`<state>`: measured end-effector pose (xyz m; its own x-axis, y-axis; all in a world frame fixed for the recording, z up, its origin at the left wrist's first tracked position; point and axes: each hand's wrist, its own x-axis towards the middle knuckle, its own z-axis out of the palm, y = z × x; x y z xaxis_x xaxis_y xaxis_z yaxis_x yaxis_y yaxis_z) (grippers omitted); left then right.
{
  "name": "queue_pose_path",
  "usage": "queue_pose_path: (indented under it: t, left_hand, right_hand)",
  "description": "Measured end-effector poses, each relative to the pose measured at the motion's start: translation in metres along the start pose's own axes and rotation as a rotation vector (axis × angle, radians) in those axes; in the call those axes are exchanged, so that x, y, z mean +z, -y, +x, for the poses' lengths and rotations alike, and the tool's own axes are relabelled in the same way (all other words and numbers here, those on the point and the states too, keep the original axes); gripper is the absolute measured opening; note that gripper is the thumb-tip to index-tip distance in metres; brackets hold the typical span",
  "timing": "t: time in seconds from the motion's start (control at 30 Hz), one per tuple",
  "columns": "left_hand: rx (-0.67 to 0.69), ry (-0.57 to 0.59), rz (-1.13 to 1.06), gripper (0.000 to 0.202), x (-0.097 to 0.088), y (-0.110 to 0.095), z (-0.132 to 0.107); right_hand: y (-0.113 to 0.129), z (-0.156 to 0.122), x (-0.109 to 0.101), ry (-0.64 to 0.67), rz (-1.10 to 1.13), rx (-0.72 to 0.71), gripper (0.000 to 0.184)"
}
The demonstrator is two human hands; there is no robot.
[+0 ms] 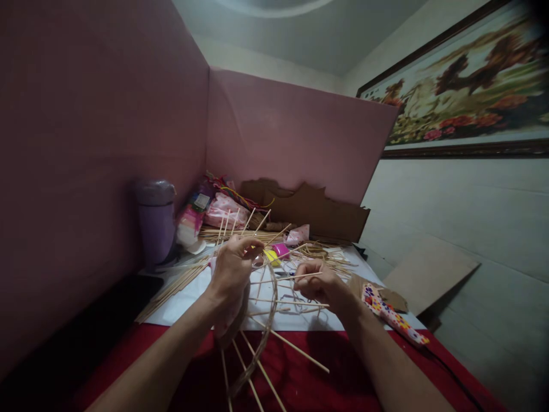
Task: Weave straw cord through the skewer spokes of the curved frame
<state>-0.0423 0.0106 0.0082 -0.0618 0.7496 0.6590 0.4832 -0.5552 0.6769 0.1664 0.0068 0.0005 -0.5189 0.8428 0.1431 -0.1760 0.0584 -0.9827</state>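
Note:
My left hand [231, 272] is closed around the upper edge of a round woven rattan piece [257, 337] with thin wooden spokes sticking out all round. It holds the piece tilted on edge above a white sheet [189, 300]. My right hand [319, 284] is closed in a pinch on one thin rattan strand [300, 277] that runs across to the weave. Several spokes fan up behind the left fingers, and others point down over the red cloth [326, 377].
A purple lidded tumbler [155, 220] stands at the left by the pink partition [295, 129]. Loose rattan sticks, a pink bag, coloured cords and cardboard pieces lie at the back. A patterned strip [392, 315] lies right of my right wrist.

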Motion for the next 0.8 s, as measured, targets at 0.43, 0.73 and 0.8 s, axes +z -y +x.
queue_pose_path:
  t: [0.43, 0.73, 0.8]
  left_hand:
    - [0.007, 0.046, -0.008, 0.012, 0.003, -0.008, -0.005]
    - [-0.02, 0.08, 0.025, 0.013, 0.005, -0.011, -0.005]
    - [-0.027, 0.084, 0.041, 0.013, 0.005, -0.011, -0.005]
  right_hand:
    - [-0.011, 0.001, -0.004, 0.155, -0.03, 0.043, 0.016]
    - [-0.008, -0.003, 0.002, 0.188, -0.24, 0.104, 0.01]
    - [-0.008, -0.003, 0.002, 0.191, -0.261, 0.107, 0.009]
